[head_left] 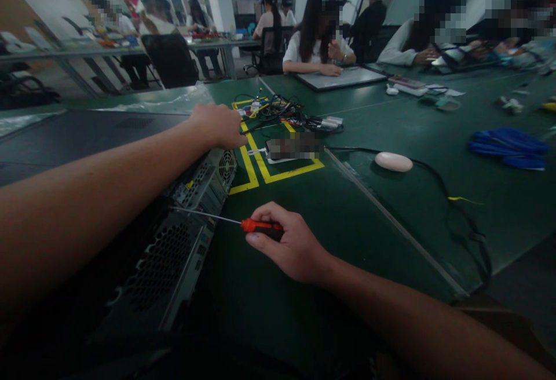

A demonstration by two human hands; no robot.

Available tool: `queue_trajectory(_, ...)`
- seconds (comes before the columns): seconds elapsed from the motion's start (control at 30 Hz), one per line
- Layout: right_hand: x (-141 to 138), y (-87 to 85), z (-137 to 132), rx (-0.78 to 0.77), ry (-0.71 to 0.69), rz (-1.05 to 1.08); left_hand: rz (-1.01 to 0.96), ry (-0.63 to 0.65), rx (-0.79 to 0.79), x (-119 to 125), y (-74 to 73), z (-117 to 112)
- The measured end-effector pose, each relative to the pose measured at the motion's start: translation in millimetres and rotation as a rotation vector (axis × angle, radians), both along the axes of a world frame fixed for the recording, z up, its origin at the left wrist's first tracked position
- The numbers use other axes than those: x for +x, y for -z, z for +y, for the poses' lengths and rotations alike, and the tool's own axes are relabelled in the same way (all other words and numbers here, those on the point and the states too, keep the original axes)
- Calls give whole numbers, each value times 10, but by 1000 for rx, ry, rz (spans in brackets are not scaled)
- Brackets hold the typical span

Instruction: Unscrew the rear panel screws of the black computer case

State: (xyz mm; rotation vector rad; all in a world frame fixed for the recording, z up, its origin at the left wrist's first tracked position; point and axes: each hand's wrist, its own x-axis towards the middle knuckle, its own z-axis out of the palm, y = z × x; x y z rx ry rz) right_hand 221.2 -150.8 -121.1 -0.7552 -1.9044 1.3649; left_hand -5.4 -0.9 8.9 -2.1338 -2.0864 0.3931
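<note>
Nearest us, the bare left forearm (108, 189) cuts across a dark metal computer case (174, 258) lying at left on the green table (373, 252)! And here's the right hand (295, 247), the nearer one, fingers wrapped round a red-and-black, long-shafted screwdriver (251, 225). Its long axis runs leftward from those fingers, slightly far, tip by the vented panel; contact unclear. Left hand (217, 127), farther off: fingers bent down at the case's far end, whether pinching anything, can't tell.

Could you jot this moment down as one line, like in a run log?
Left hand: at far corner of computer case | Right hand: gripping screwdriver, pointed toward vented panel, contact unclear | Table: cables
</note>
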Motion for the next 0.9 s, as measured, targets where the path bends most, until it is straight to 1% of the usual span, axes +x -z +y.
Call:
queue_trajectory(0.3,18,-16,7,-12,7,-3,-46,-16,6,46,-29,-64)
queue_trajectory(0.5,8,-4,21,74,-4,-63,-33,12,1,8,-14,-27)
queue_trajectory(0.67,12,-8,-4,-33,-29,-31,-53,24,20,-24,3,11)
queue_trajectory(0.9,3,-15,-4,-8,-34,-28,-5,10,27,8,11,-18)
